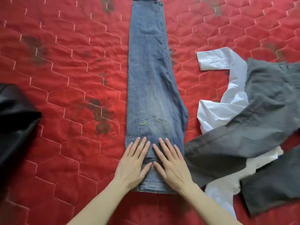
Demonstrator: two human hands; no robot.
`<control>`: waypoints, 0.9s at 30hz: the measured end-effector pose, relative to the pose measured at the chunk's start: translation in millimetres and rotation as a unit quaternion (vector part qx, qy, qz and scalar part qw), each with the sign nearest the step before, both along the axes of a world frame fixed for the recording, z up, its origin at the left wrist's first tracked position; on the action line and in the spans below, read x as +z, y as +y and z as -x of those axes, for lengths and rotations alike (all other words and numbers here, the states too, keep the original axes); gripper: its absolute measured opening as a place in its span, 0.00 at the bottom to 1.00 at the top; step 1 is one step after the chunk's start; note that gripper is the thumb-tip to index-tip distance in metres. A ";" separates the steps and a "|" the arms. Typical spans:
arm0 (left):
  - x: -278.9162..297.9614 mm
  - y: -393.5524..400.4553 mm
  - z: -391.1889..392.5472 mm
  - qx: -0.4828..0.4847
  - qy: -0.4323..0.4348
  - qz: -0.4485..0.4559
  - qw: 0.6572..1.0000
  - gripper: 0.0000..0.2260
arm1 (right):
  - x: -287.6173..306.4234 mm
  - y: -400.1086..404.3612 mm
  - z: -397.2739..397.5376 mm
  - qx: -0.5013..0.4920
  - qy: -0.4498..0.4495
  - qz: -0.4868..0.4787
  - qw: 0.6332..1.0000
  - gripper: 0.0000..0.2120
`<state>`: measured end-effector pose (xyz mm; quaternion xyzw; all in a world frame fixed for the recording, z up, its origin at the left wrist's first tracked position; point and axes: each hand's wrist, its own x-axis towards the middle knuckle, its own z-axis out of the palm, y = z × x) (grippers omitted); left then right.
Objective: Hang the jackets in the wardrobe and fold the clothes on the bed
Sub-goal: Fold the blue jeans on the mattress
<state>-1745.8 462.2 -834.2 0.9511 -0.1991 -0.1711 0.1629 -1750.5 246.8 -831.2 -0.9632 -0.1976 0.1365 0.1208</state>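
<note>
The jeans (149, 88) are laid out lengthwise down the middle of the bed (68, 82), folded in half so one leg is stacked on the other, waistband at the near end and cuffs at the far end. A back pocket with a tiny green tag (143, 122) is facing up.

Both hands are pressed flat on the waistband end, side by side. The left hand (133, 164) is spread wide with fingers straight, nothing gripped, fingertips reaching the lower edge of the pocket. Same deal for the right hand (170, 164): flat, fingers fanned out, palm down on the denim. The two thumbs are nearly touching in the middle.

To the right of the jeans, a grey garment (253, 124) is dumped in a loose heap over a crumpled white shirt (227, 88), with one white cuff sticking out toward the jeans. The grey fabric's near edge is just beside the right hand. Something black and shiny (14, 120), probably a jacket but hard to tell, is seen at the left edge, well apart from the jeans.

The red quilted cover is marked with dark blotches here and there.
</note>
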 end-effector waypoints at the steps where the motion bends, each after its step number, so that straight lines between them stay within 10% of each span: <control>1: -3.6 3.7 0.7 -0.010 0.004 0.012 1.000 0.36 | -5.2 -6.7 -0.8 0.011 0.008 0.008 1.000 0.31; 8: -15.3 49.5 -9.8 -0.166 -0.002 0.048 0.985 0.36 | -10.6 -48.8 -18.0 0.146 0.065 -0.013 0.987 0.31; 14: -3.6 74.7 -42.8 -0.295 -0.016 -0.038 0.955 0.46 | 11.7 -95.1 -42.1 0.266 0.106 0.051 0.957 0.50; 27: -10.6 66.8 -29.6 -0.238 -0.026 -0.014 0.971 0.37 | -5.7 -77.0 -28.9 0.163 0.025 -0.074 0.984 0.26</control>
